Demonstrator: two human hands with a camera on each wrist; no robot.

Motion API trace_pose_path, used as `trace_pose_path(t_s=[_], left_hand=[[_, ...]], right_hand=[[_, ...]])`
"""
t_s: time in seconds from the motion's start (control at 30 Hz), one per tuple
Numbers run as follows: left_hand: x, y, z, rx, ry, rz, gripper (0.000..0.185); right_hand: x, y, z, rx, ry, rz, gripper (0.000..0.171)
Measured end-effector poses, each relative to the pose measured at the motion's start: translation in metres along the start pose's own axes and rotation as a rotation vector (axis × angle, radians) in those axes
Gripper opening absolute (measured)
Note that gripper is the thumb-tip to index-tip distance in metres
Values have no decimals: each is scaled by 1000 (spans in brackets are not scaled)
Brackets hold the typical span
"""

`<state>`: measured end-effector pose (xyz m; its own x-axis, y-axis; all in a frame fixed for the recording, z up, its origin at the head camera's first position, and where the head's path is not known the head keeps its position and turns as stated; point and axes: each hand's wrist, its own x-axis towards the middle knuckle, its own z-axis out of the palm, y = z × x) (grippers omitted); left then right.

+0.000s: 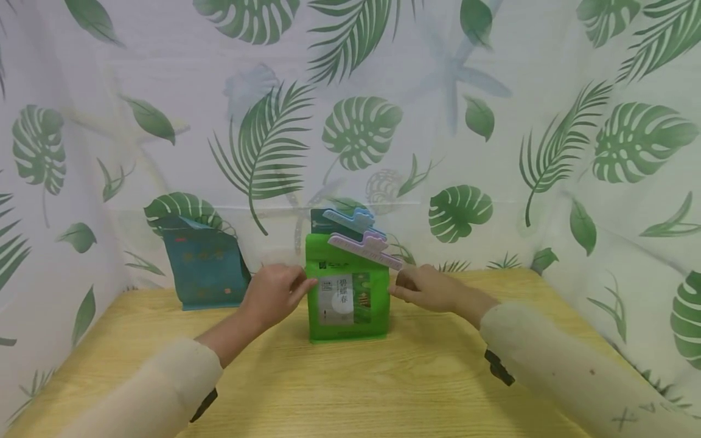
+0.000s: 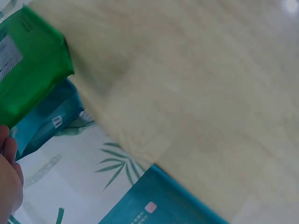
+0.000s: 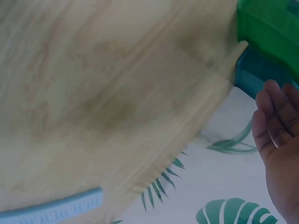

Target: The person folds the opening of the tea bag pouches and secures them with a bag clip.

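Observation:
A bright green tea bag [image 1: 350,304] stands upright on the table, with a purple sealing clip [image 1: 366,249] slanting across its top right corner. My left hand [image 1: 276,292] pinches its left side edge between thumb and fingers. On the opposite edge, my right hand [image 1: 429,288] holds the bag with thumb and bent fingers; the right wrist view shows its other fingers [image 3: 275,112] loosely bent. Right behind stands a dark teal bag [image 1: 321,222], mostly hidden, with a light blue sealing clip [image 1: 350,222] at its top.
Another teal bag [image 1: 208,267] stands at the back left, its top folded unevenly. A light blue ridged strip [image 3: 56,206] lies on the wooden table [image 1: 350,389] in the right wrist view. Leaf-patterned cloth [image 1: 383,73] walls the back and sides.

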<state>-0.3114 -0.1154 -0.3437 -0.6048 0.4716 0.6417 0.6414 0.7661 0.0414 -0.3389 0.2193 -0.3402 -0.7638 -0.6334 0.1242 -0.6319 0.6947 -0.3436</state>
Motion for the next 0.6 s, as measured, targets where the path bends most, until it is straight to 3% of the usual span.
trace_pose_path(t_s=[0.27,0.6], left_hand=[[-23,6,19,-84,-71,-67,32],[-40,8,35,-177,-190,-159,30]], right_hand=[[-5,4,27,-6,34,-75,33],[-9,-3,60,-38,42,-51,33]])
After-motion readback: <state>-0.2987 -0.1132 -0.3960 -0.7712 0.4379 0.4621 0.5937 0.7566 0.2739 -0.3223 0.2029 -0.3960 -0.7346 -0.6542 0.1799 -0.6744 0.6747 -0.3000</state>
